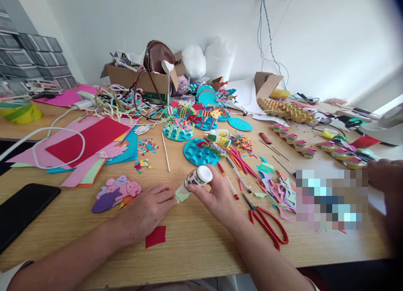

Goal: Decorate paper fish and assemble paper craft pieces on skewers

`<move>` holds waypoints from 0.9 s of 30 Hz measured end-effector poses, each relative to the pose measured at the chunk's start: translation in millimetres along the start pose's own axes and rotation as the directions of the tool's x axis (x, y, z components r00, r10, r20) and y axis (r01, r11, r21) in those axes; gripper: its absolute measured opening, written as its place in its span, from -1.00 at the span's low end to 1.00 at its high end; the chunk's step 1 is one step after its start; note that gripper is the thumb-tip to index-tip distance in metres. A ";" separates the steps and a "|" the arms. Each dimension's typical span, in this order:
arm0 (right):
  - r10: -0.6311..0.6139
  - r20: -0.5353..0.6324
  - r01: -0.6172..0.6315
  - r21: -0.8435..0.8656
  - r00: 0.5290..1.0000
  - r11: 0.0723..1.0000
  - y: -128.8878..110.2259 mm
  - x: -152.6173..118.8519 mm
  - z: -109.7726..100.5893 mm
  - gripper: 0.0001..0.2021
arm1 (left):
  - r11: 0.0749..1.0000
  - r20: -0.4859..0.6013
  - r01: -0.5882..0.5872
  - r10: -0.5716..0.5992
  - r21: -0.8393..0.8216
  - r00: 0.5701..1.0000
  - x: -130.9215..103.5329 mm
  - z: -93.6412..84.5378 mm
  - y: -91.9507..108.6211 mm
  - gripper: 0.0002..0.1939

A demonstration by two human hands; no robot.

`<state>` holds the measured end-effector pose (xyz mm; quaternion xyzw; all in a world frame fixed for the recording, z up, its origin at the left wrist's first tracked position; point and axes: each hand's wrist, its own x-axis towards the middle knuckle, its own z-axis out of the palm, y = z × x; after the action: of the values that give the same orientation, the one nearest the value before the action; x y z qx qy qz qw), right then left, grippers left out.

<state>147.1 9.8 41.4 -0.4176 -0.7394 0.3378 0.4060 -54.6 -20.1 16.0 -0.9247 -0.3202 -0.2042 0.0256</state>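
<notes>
A white glue bottle [199,176] is tilted nozzle-down over a small light green paper piece [181,196]. My right hand [217,197] is wrapped round the bottle from the right. My left hand [146,209] lies with its fingers together on the table, their tips on the left edge of the green piece. Just below my left hand is a dark red paper piece [155,237]. Paper fish shapes in purple and pink [116,192] are piled to its left. Red-handled scissors [267,224] lie right of my right hand.
A black phone [28,211] lies at the left, below coloured paper sheets [88,142]. Blue painted discs [201,152] with paper fish stand mid-table. Paper scraps [280,190], pens [228,182] and a wooden stick [166,152] lie around. Another person's hand [385,175] shows at the right.
</notes>
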 end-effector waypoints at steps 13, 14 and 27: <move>-0.031 0.030 0.035 -0.144 0.999 0.989 -3.8 0.7 2.5 -0.73 | 0.999 0.020 -0.006 0.007 -0.047 1.000 -0.2 3.5 -2.2 -0.65; -0.038 0.030 0.042 -0.148 0.999 0.988 -3.9 1.1 2.9 -0.72 | 0.999 0.021 -0.003 0.004 -0.051 1.000 -0.2 3.8 -2.0 -0.65; -0.068 0.076 0.077 -0.125 0.995 0.989 -3.5 3.8 5.1 -0.71 | 0.997 0.030 -0.001 0.003 -0.075 1.000 -5.1 11.8 -6.1 -0.69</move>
<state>140.2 10.9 43.3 -0.4032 -0.7882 0.2894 0.3638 -57.6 -16.1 2.7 -0.9283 -0.3117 -0.2021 -0.0136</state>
